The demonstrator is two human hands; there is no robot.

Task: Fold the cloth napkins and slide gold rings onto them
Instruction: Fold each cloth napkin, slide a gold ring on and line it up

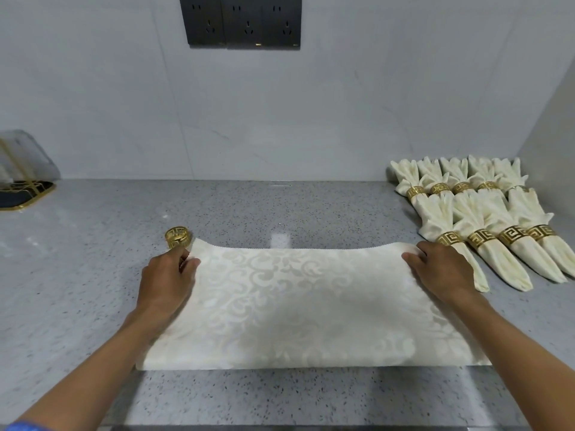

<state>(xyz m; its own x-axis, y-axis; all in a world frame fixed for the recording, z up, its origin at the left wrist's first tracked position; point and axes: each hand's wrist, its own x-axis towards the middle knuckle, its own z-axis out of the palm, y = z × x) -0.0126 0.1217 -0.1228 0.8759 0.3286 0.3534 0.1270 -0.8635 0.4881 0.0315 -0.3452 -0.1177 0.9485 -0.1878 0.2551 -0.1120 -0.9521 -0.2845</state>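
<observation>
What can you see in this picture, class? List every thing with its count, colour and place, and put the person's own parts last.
flat napkin: one, cream with a scroll pattern, spread on the counter in front of the person
loose ring: one, gold, on the counter by the flat napkin's far left corner
finished napkins: about nine, cream, each in a gold ring, in two rows at the right by the wall
counter: one, grey speckled
socket panel: one, black, high on the wall
rack: one, gold and dark, far left edge, partly cut off
left hand: fingers pinching the flat napkin's far left corner
right hand: fingers pinching its far right corner
</observation>
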